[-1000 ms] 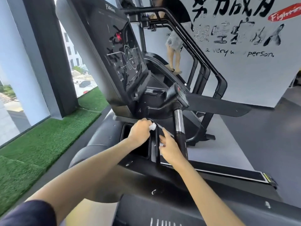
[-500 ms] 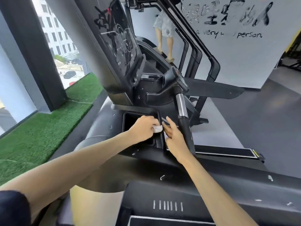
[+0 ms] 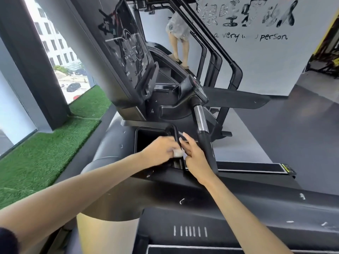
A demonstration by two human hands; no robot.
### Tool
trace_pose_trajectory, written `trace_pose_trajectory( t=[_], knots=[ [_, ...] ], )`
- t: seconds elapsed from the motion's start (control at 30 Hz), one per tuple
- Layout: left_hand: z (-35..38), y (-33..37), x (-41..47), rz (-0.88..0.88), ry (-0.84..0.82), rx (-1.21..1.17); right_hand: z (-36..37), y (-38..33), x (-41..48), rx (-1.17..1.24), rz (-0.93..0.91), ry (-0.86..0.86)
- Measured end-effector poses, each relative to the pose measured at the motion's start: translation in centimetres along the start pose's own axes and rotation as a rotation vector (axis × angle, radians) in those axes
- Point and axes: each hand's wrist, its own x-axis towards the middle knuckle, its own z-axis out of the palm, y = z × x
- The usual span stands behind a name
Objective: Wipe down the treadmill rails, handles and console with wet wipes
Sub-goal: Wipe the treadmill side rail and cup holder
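The black treadmill console (image 3: 126, 46) tilts up at the top left, above a dark tray recess (image 3: 148, 138). A thin black curved bar (image 3: 174, 132) rises between the recess and the silver-and-black handle (image 3: 201, 121). My left hand (image 3: 159, 150) grips a small white wet wipe (image 3: 178, 153) against that bar. My right hand (image 3: 194, 158) sits just right of the bar with fingers extended, touching it near the wipe. A black side rail (image 3: 238, 101) juts out to the right.
Green artificial turf (image 3: 45, 153) and a window pillar (image 3: 36, 66) lie to the left. Another person's legs (image 3: 180, 46) stand on the neighbouring machine behind the black railings (image 3: 220, 57). Grey floor (image 3: 302, 134) stretches right, under a white lettered wall.
Both hands have slid down the thin bar with the wipe, towards me. The head camera has tipped and moved closer, so the console sits higher in view.
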Motion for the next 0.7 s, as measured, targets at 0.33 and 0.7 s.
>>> trace_pose_trajectory(
  t=[0.33,0.7],
  knots=[
    [-0.3,1.0,-1.0,0.073,-0.07,-0.067,0.5,-0.6,-1.0,-0.071,-0.089,0.099],
    [-0.3,-0.9,-0.4,0.022,0.048,-0.092,0.5,-0.6,-1.3,-0.104,-0.097,0.083]
  ],
)
